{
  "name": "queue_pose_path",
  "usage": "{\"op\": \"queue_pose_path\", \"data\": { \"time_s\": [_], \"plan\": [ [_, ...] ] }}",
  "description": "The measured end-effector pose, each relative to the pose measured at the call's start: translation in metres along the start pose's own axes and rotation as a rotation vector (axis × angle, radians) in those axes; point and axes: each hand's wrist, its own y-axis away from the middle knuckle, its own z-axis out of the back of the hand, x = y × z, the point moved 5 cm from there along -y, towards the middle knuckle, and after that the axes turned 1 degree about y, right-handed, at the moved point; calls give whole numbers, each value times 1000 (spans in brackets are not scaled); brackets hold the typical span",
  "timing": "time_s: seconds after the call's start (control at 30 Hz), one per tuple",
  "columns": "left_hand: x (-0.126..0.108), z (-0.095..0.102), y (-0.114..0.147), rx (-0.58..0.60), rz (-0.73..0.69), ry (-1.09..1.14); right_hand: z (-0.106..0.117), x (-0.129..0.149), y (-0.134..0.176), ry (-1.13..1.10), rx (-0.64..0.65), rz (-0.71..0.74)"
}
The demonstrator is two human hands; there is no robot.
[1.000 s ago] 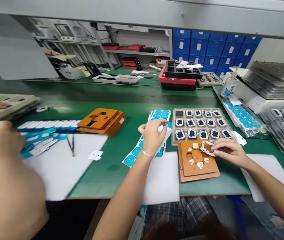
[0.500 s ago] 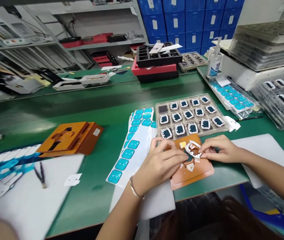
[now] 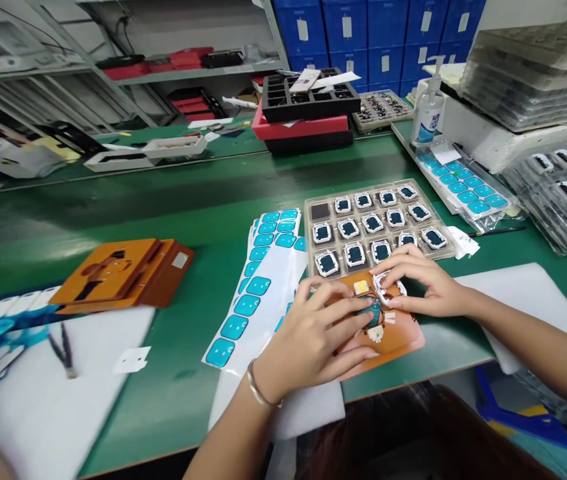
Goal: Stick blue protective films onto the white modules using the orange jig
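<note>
An orange fixture plate (image 3: 398,340) lies before me at the table's front edge. My left hand (image 3: 316,327) reaches over it, fingers stretched out and thumb apart. Its fingertips rest on a small teal part (image 3: 374,312) in the fixture. Between the fingers and thumb of my right hand (image 3: 426,283) is a white plastic frame (image 3: 381,287), tilted above the fixture's right side and partly covered by the fingers. A yellow pad (image 3: 361,287) and a small whitish piece (image 3: 376,334) show on the fixture around the teal part.
Behind the fixture stands a clear tray (image 3: 308,230) of white frames with dark centres. Sheets of teal stickers (image 3: 247,305) lie left of it. Further left are an orange block fixture (image 3: 113,273) and tweezers (image 3: 66,350). A pump bottle (image 3: 428,113) stands behind right.
My left fingers have spread and flattened onto the teal part. My right hand has shifted up and left over the white frame, covering more of it. The camera view has shifted slightly.
</note>
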Motion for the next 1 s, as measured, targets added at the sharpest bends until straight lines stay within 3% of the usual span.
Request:
{"op": "queue_pose_path", "data": {
  "time_s": [0.17,0.4,0.5,0.63,0.7,0.87,1.0],
  "plan": [
    [4,0,2,26,66,25,7,-1,6,13,-48,5],
    [2,-1,1,29,10,4,15,-4,9,42,-51,30],
    [-2,5,1,-67,-15,-18,17,0,9,74,-94,46],
    [3,16,5,-288,148,-34,16,10,6,150,-143,105],
    [7,17,7,-333,226,-29,11,14,4,146,-141,110],
    [14,6,8,-248,316,-10,-8,18,2,117,-71,96],
    [16,-3,8,-158,334,63,-10,18,4,131,-96,98]
  ]
}}
